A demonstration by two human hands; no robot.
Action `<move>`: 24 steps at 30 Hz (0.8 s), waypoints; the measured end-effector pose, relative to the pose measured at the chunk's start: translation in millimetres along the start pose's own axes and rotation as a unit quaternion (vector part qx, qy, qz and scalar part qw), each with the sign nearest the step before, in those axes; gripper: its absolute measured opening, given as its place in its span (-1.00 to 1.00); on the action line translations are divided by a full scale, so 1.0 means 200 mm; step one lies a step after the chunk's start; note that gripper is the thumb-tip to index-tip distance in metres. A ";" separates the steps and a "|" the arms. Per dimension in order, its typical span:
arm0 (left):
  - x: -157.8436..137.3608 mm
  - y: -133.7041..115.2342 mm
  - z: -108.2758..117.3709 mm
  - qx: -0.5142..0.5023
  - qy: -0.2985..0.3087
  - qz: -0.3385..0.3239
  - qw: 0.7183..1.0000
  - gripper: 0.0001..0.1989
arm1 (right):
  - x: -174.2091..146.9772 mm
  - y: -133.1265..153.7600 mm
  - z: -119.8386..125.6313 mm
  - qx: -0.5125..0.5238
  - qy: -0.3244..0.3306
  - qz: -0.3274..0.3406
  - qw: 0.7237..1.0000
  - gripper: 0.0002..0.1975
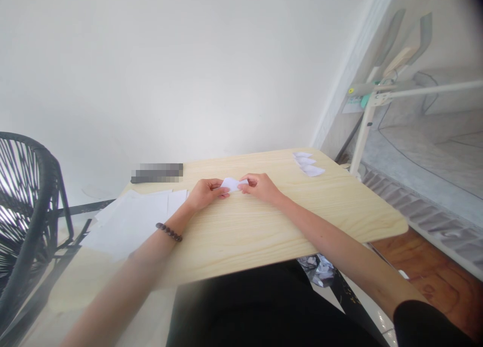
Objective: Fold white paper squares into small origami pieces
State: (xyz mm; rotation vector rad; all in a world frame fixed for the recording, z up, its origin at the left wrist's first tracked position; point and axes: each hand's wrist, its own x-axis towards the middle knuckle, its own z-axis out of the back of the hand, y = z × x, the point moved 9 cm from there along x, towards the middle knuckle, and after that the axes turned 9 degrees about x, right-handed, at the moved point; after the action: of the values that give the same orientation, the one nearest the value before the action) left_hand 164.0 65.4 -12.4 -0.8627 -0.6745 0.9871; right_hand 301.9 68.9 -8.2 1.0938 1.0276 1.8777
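Two-sided finger pinch mid-frame: left hand (205,193), right hand (261,187) hold folded paper (231,184) by opposite ends, probably steadying it.

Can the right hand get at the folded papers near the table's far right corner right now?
Probably yes: only bare tabletop lies between the right hand and the folded papers. Its grip is on the small white paper, though, so it would likely need to release that first.
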 end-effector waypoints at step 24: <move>0.02 0.07 0.11 -0.113 -0.123 0.043 0.985 -0.64 | 0.01 0.02 0.08 0.009 -0.087 0.019 0.996 -0.82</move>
State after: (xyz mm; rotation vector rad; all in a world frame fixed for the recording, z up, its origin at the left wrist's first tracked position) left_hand 141.1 80.0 -12.4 -0.9840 -0.9804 1.1210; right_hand 315.9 72.7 1.3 1.2714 0.9328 1.7688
